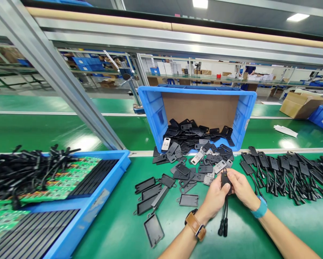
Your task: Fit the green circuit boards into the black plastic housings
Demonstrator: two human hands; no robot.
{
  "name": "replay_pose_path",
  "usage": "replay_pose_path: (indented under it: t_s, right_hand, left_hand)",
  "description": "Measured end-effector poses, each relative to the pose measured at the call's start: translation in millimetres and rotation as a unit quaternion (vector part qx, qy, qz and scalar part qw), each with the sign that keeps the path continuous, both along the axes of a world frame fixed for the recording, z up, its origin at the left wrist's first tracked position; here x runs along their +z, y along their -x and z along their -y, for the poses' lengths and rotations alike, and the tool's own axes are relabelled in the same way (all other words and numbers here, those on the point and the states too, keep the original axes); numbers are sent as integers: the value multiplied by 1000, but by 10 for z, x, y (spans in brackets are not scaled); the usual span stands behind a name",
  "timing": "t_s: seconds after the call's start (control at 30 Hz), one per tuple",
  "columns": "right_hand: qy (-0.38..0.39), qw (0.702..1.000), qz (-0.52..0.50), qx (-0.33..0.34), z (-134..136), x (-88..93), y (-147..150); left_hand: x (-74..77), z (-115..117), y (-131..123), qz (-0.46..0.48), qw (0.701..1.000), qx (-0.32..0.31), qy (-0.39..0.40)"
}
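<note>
1. Left hand (217, 196) and right hand (241, 189): each grip closed on the black cabled module (225, 178), held above the counter (118, 230), leads (224, 219) hanging free.
2. Blue bin (196, 92) lies tipped, spilling covers (189, 200) within reach.

We see bare green worktop (118, 230) near us; black covers (148, 205) crowd the left, cabled parts (285, 169) the right, tipped crate (153, 108) ahead
</note>
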State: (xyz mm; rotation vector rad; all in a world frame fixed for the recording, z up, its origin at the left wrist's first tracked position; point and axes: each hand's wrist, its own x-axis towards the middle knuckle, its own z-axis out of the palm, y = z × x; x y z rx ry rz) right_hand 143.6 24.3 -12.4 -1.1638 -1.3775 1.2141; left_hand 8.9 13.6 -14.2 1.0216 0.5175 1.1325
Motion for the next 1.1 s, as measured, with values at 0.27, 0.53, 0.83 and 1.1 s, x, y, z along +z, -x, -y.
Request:
replay_pose_path:
  t_s: [0.27, 0.53, 0.83, 1.1]
  right_hand:
    - [-38, 995, 41, -80, -5, -38, 39]
    - [81, 988, -125, 28, 10, 29, 65]
    - [66, 984, -167, 9, 49, 38, 105]
    - [86, 975, -205, -25, 44, 49, 98]
  left_hand:
    - [-14, 36, -58, -17, 994, 38, 97]
    - [-62, 28, -62, -19, 995, 33, 91]
    - [-103, 35, -77, -62, 995, 49, 53]
    - [-112, -26, -45, -102, 994, 16, 44]
